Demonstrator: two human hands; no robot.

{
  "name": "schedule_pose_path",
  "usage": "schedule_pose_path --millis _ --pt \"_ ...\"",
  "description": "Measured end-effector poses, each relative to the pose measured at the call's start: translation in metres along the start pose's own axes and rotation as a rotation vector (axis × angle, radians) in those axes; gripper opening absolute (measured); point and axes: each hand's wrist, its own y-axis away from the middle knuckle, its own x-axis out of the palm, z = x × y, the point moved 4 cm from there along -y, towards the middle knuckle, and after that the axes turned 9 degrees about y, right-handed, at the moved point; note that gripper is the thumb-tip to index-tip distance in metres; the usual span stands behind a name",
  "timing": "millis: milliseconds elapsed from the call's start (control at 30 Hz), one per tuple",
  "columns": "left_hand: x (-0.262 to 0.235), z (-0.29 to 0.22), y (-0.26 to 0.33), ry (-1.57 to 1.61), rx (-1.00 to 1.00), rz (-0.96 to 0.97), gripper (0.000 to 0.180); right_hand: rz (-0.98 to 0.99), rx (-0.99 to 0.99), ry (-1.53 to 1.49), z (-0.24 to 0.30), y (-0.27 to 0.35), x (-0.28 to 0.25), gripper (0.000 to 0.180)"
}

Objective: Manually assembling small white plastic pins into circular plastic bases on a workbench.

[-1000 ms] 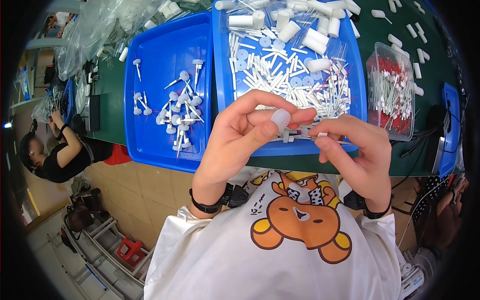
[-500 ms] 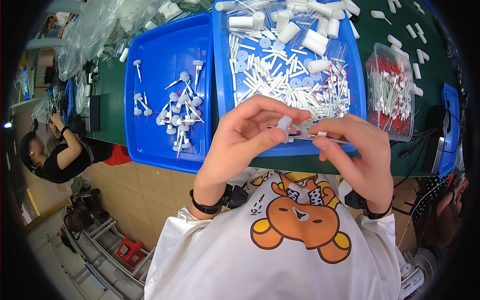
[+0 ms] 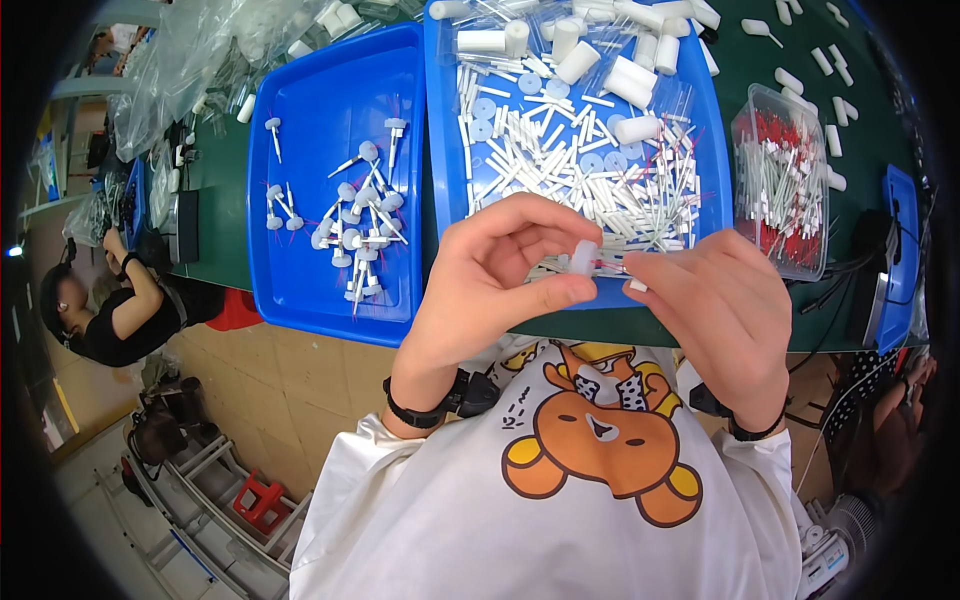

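My left hand [image 3: 480, 290] is closed in a pinch, thumb and fingers on a whitish translucent round cap [image 3: 583, 257] above the near edge of the middle blue tray. From the cap, thin red wires [image 3: 607, 265] run toward my right hand [image 3: 725, 310]. Its fingertips are pressed together on the wired piece, and a small white end [image 3: 637, 285] shows below them. The rest of that piece is hidden by the fingers. Under both hands, the middle blue tray [image 3: 447, 165] holds many white sticks, clear discs and thick white cylinders.
To the left, another blue tray [image 3: 300, 305] holds several capped sticks with red wires. A clear plastic box [image 3: 740, 185] of red-wired white sticks stands right. Plastic bags [image 3: 190, 80] lie at the far left, loose white cylinders [image 3: 833, 142] at the far right. A co-worker [image 3: 120, 305] sits left.
The cap has turned and shifted slightly right in my left fingers. My right hand has rolled over and its fingers have closed in nearer the cap, covering more of the wired piece.
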Motion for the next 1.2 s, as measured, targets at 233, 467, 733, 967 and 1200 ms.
schedule_pose_path --millis 233,467,733,967,1200 --pt "0.009 0.002 0.0 0.002 0.06 0.039 0.036 -0.036 -0.008 -0.083 0.004 0.007 0.005 0.027" --pt "0.015 0.002 0.006 -0.068 0.135 0.03 0.028 0.103 0.201 -0.44 -0.003 0.01 0.008 0.016" --pt "0.008 0.007 0.011 -0.245 0.126 0.006 0.036 0.278 0.842 -1.034 -0.006 0.028 0.033 0.012" --pt "0.002 -0.001 0.005 -1.09 0.23 -0.03 0.031 0.161 0.722 -0.372 -0.04 0.033 0.038 0.011" --pt "-0.007 -0.019 0.003 -1.271 0.246 -0.169 0.023 0.09 0.677 0.023 -0.057 0.031 0.031 0.012"
